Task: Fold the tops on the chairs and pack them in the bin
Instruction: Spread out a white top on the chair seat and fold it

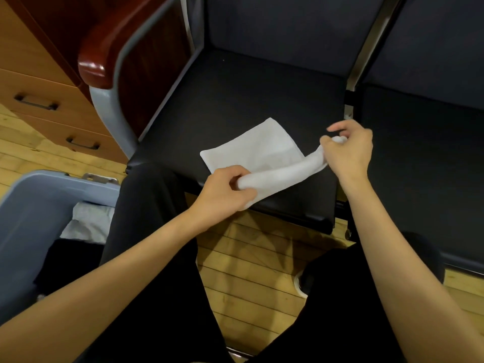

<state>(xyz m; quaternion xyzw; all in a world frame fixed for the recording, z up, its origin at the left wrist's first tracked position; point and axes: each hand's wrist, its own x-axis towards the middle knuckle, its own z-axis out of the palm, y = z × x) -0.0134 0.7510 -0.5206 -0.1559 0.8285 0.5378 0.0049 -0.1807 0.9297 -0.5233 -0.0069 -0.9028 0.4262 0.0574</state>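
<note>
Hands (222,189) (348,150) grip white top (256,150) on dark chair seat (235,100) above plank floor (251,271).

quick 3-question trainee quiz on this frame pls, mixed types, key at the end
1. True or false: the white top lies on the chair seat with its near edge lifted by both hands.
2. Which hand holds the end of the top nearer the second seat? A) left hand B) right hand C) neither
3. Fill in: the grey bin on the person's left already holds a pale garment and a ____ one.

Key
1. True
2. B
3. black (dark)
</note>
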